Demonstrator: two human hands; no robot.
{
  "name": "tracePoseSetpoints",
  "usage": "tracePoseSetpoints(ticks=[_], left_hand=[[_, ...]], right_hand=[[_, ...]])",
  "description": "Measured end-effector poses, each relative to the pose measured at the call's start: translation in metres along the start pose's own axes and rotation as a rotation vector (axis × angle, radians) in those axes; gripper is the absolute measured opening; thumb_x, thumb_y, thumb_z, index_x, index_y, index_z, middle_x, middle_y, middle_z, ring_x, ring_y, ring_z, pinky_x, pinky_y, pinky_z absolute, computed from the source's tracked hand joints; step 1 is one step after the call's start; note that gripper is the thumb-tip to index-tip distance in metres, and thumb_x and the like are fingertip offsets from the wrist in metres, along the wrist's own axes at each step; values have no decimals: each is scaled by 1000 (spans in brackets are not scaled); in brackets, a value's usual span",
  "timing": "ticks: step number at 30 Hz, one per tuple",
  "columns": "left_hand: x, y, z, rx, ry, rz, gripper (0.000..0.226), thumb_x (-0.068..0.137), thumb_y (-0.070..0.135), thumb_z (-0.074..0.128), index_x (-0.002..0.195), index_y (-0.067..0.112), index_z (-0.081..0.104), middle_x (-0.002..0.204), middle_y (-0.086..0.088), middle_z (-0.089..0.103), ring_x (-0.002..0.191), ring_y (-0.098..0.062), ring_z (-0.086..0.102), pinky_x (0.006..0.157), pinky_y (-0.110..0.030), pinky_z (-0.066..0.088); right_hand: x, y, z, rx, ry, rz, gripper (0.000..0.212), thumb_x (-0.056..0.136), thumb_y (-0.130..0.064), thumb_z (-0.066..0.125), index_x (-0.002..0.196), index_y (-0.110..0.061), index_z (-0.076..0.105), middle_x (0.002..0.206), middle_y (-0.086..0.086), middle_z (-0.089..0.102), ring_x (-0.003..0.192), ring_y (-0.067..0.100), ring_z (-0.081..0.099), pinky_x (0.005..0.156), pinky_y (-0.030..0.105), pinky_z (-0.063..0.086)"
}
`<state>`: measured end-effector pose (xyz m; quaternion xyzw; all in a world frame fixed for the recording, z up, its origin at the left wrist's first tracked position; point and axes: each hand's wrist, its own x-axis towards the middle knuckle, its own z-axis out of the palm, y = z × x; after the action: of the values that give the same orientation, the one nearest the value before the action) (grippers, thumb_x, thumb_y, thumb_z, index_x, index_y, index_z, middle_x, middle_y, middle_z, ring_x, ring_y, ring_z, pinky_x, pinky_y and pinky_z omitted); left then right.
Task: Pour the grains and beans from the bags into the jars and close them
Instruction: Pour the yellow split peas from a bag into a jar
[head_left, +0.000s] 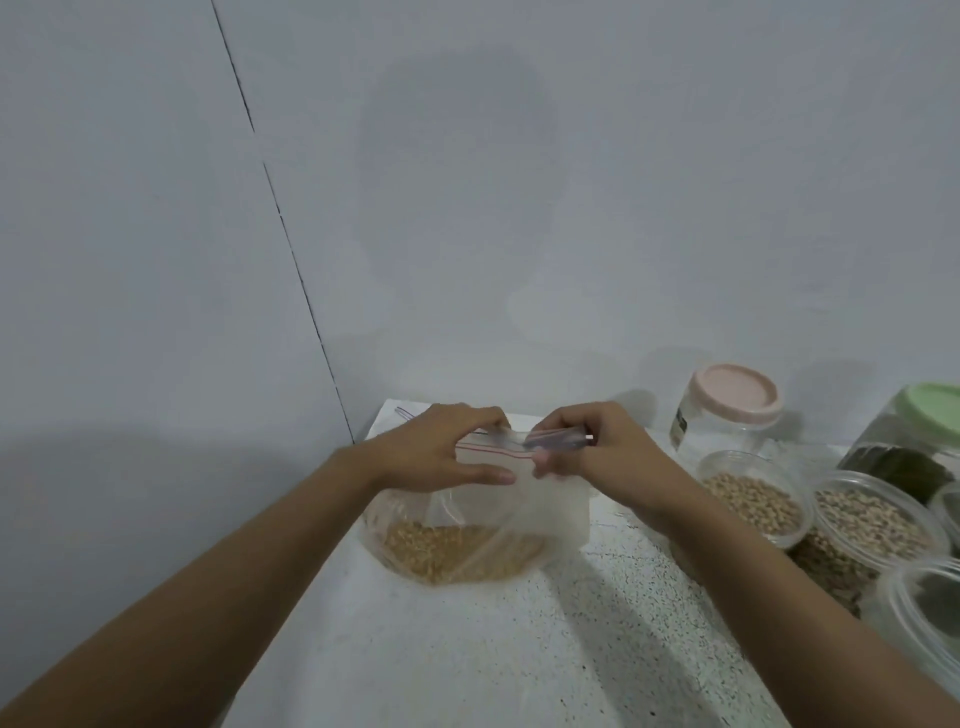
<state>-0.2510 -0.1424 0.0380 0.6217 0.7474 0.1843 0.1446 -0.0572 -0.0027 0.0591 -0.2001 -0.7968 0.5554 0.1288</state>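
A clear zip bag (545, 499), with tan grains (452, 553) pooled in its bottom, is stood on the speckled white counter (467, 649) near the wall corner. Its top edge is held by both hands. The left hand (441, 452) is curled over the left part of the red-lined strip, with the thumb laid across the front. The right end of the strip is pinched between the thumb and fingertips of the right hand (602, 447). To the right, an open jar of pale beans (748, 454) and a second open jar (878, 475) are set side by side. Behind them, a pink-lidded jar (727, 410) and a green-lidded jar (924, 431) are seen closed.
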Motion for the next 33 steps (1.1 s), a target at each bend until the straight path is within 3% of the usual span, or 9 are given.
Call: tracePoseSetpoints(ticks=[4, 8, 13, 16, 21, 24, 26, 30, 33], left_hand=[[-17, 15, -22, -56, 1, 56, 28, 86, 58, 74, 88, 33, 62, 83, 14, 62, 80, -9, 58, 72, -31, 46], [-36, 36, -45, -136, -55, 38, 21, 91, 43, 75, 88, 23, 69, 74, 1, 69, 72, -17, 67, 71, -40, 54], [-50, 57, -56, -91, -25, 36, 27, 98, 39, 65, 90, 14, 69, 76, 2, 71, 73, -14, 69, 69, -32, 53], [-53, 73, -54, -132, 63, 19, 25, 100, 33, 64, 81, 17, 65, 71, 4, 71, 68, -12, 71, 64, -20, 48], [-48, 105, -52, -258, 102, -62, 25, 101, 30, 63, 86, 11, 67, 74, -4, 75, 68, -21, 75, 74, -35, 57], [-46, 131, -46, -360, 108, -151, 26, 102, 27, 61, 87, 6, 68, 76, -9, 77, 69, -25, 76, 61, -18, 48], [-47, 146, -43, -442, 106, -199, 27, 102, 25, 61, 90, 2, 69, 77, -11, 77, 71, -28, 76, 60, -15, 46], [-45, 172, -31, -574, 112, -217, 27, 102, 19, 59, 93, -3, 70, 80, -17, 77, 74, -34, 76, 82, -41, 55], [-41, 187, -15, -639, 156, -227, 27, 103, 14, 57, 94, -9, 68, 77, -23, 75, 78, -46, 72, 78, -56, 56]], right_hand=[[-15, -6, -7, 26, -10, -60, 6, 88, 1, 74, 90, -5, 76, 84, 14, 76, 81, 26, 74, 72, 29, 59], [-26, -9, -7, 81, 60, -129, 3, 87, 3, 74, 88, 0, 74, 81, 17, 74, 74, 21, 73, 67, 27, 56], [-36, -14, -10, 94, 156, -258, 7, 86, 1, 76, 89, -6, 76, 80, 14, 75, 79, 32, 73, 72, 41, 58], [-37, -18, -12, 112, 247, -319, 9, 86, 0, 77, 89, -9, 77, 78, 8, 75, 75, 25, 73, 68, 33, 56], [-31, -21, -23, 161, 340, -361, 18, 86, 1, 77, 85, -16, 75, 73, -5, 73, 66, 13, 69, 65, 20, 51], [-36, -24, -34, 190, 338, -362, 21, 86, 4, 75, 85, -17, 73, 76, -6, 73, 66, 13, 68, 67, 20, 52], [-39, -25, -38, 205, 347, -382, 20, 85, 4, 76, 88, -15, 71, 82, -5, 72, 71, 9, 66, 68, 20, 52], [-50, -17, -44, 116, 479, -372, 31, 84, -17, 83, 109, -23, 66, 98, -16, 66, 94, -1, 63, 82, 23, 52], [-66, -6, -44, 53, 551, -320, 48, 82, -33, 84, 121, -30, 59, 119, -11, 61, 114, 0, 56, 94, 23, 47]])
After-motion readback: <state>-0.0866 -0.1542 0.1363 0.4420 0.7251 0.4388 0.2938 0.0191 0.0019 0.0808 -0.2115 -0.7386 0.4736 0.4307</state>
